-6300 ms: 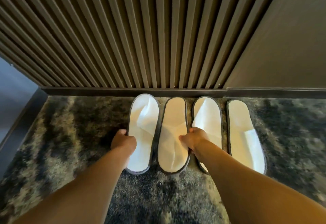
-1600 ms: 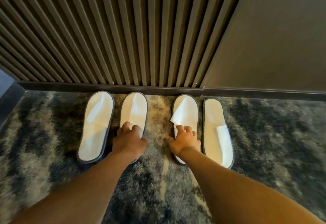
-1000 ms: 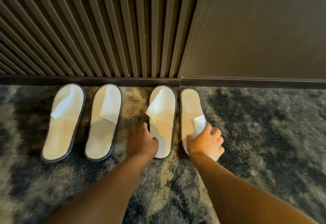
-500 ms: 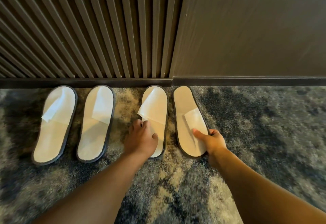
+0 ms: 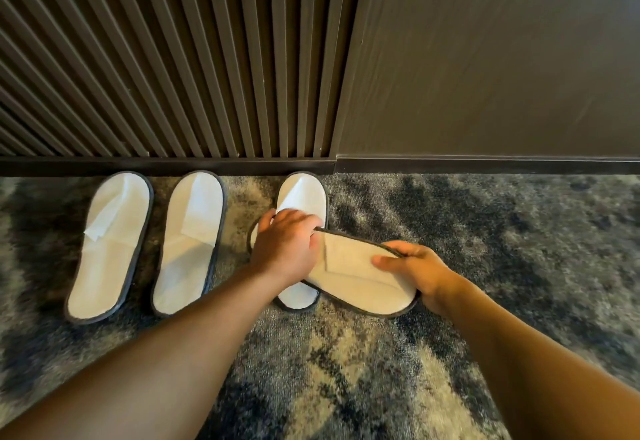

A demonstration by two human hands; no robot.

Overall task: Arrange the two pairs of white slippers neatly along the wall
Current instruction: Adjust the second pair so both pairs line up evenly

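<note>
1. Slippers: 3 lie on the carpet [image 5: 485, 249], toes at its wall edge.
2. Right hand [image 5: 420, 271] grips slipper 4 [image 5: 353, 277], lifted sideways.
3. Left hand [image 5: 285, 244], fingers curled, holds its other end.

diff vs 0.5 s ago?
The rightmost slipper has left its spot by the wall: the right hand grips its heel end and the left hand its other end, turned sideways and overlapping the third slipper. The left hand let go of that third slipper. The left pair and third slipper stayed put.
</note>
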